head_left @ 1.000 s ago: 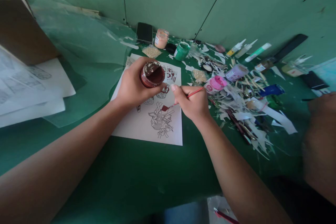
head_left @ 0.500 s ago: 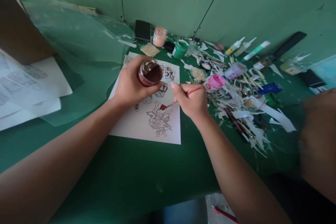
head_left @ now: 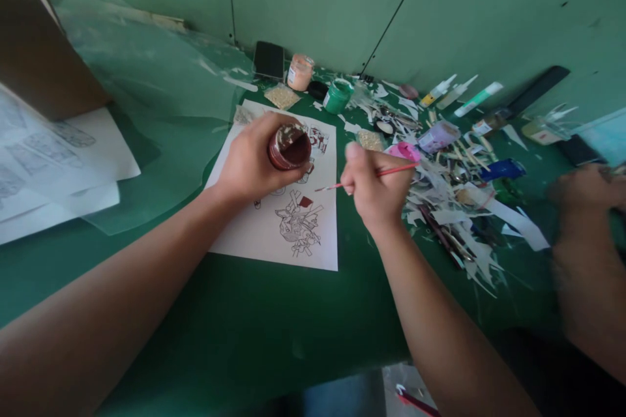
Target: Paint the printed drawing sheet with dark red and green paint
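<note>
Over the line-drawn sheet (head_left: 254, 238) on the green worktop (head_left: 254, 332), I see the left hand (head_left: 252, 158) wrapping its fingers round an open jar of dark red paint (head_left: 289, 156); nearby, the right hand's (head_left: 382, 192) fingers pinch a slim red brush (head_left: 397, 170), tip near a dark red patch (head_left: 306, 201)

The left hand (head_left: 250, 159) and jar (head_left: 289, 148) hide part of the sheet (head_left: 254, 234).
</note>
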{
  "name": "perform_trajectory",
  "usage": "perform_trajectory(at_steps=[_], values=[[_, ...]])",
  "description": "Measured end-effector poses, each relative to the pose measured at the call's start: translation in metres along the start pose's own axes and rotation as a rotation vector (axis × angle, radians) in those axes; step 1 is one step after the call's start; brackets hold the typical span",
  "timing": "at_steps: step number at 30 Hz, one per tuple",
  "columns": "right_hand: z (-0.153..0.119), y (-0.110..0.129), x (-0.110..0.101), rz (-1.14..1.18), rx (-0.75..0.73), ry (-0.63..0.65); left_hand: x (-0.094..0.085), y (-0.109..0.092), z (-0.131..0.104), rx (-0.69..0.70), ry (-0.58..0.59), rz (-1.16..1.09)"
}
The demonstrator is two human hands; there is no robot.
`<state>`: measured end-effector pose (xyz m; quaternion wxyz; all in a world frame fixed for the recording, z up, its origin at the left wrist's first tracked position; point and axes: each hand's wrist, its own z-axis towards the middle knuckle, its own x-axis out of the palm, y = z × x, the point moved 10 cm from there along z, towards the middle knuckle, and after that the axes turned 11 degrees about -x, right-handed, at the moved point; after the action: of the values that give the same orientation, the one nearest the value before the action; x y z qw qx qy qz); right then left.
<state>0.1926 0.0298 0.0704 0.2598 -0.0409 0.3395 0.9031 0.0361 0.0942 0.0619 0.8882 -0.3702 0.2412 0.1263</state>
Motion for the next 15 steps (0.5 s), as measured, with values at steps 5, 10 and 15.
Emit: perform_trajectory(at_steps=[5, 10, 15], values=[[0.0, 0.015, -0.021, 0.168, -0.058, -0.273, 0.01, -0.017, -0.005, 0.117, 0.082, 0.107], [-0.002, 0.019, 0.001, -0.002, -0.041, -0.075, 0.016, -0.017, -0.006, 0.09, 0.149, 0.147], [-0.004, 0.003, -0.008, 0.078, 0.034, -0.213, 0.018, -0.017, -0.006, 0.087, 0.16, 0.15]])
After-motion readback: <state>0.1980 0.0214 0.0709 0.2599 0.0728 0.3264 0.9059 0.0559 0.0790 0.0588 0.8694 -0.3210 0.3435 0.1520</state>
